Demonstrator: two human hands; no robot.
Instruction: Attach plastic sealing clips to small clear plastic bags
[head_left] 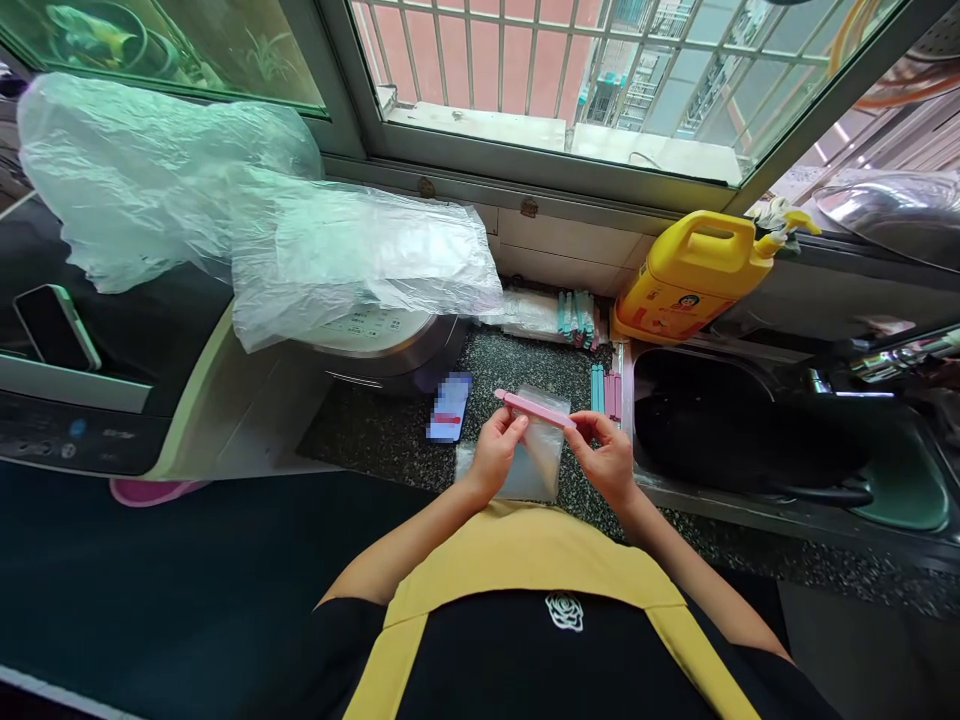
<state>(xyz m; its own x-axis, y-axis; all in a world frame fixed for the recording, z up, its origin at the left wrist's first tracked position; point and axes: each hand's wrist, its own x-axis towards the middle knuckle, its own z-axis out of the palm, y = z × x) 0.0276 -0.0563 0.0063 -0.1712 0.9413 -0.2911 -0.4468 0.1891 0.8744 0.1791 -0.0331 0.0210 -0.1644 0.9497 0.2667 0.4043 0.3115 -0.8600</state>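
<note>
A pink bag sealing clip [534, 408] lies across the top of a small transparent plastic bag [547, 448] above the counter. My left hand [493, 452] is closed, pinching the clip and the bag near the clip's left part. At the clip's right end, the thumb and fingers of my right hand [606, 465] are closed on it. Whether the clip is fully fastened I cannot tell. Another flat transparent sheet or bag [517, 487] lies under it, partly covered. Loose teal clips [597, 388] and pink clips [613, 397] lie side by side just beyond my right hand.
Bagged clips [577, 318] lie against the wall. A yellow jug [686, 280] stands behind the sink [637, 430], which holds a black pan [735, 430]. Left are a blue-screened phone [452, 390], a rice cooker [382, 350] under plastic sheeting [360, 240], and another phone [56, 325] on an appliance.
</note>
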